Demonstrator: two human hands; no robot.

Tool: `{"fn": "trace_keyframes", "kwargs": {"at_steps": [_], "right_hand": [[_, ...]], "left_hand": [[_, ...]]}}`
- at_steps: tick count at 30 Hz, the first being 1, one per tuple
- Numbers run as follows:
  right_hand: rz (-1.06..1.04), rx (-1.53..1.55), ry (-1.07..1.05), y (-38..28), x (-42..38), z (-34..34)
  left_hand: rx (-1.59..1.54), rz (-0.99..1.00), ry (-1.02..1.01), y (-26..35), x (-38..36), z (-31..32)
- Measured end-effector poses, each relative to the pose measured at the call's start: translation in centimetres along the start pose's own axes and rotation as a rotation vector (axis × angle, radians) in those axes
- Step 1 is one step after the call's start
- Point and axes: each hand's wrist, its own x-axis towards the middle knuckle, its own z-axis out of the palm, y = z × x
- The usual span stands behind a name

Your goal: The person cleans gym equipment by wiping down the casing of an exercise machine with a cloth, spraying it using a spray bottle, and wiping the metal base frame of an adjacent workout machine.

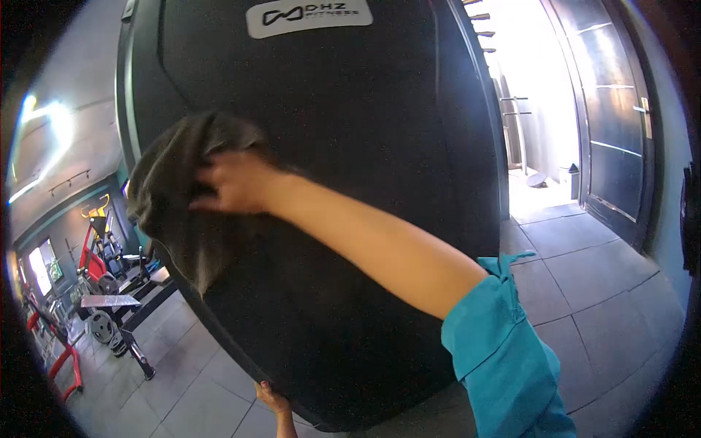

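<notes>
A large black panel [380,139] with a "DHZ Fitness" label [310,16] near its top fills the middle of the view. My right hand [237,181], blurred by motion, has a dark grey cloth [164,179] under its fingers, against the panel's left side. Part of the cloth hangs down past the left edge. Low down, my left hand [272,398] grips the panel's lower left edge, its fingers partly hidden. A teal sleeve [504,343] is rolled up on my right arm.
Gym machines with red frames [93,248] and a bench-like machine with weight plates [102,328] stand at left. Grey floor tiles [599,292] run around the panel. At right, a dark door [613,124] stands open onto a bright area.
</notes>
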Motion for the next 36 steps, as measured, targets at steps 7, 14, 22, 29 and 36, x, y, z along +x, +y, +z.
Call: {"fn": "trace_keyframes", "kwargs": {"at_steps": [7, 14, 22, 29, 36], "right_hand": [[0.686, -0.424, 0.287, 11.5, -9.4, -14.5], [0.722, -0.781, 0.139, 18.3, -22.0, -21.2], [1.029, -0.749, 0.473, 17.0, -32.7, -15.1], [0.939, -0.997, 0.338, 13.7, -60.2, -1.3], [1.482, -0.795, 0.791, 1.6, -66.2, 5.8]], "left_hand": [[-0.004, -0.244, -0.099, -2.7, 0.0, -2.5], [-0.262, -0.116, 0.011, -3.1, 0.2, -1.5], [-0.081, -0.071, 0.089, -2.4, -0.1, -1.6], [0.273, 0.204, 0.078, -3.4, 0.2, -2.1], [-0.183, -0.102, 0.035, -3.4, 0.3, -2.9]]}}
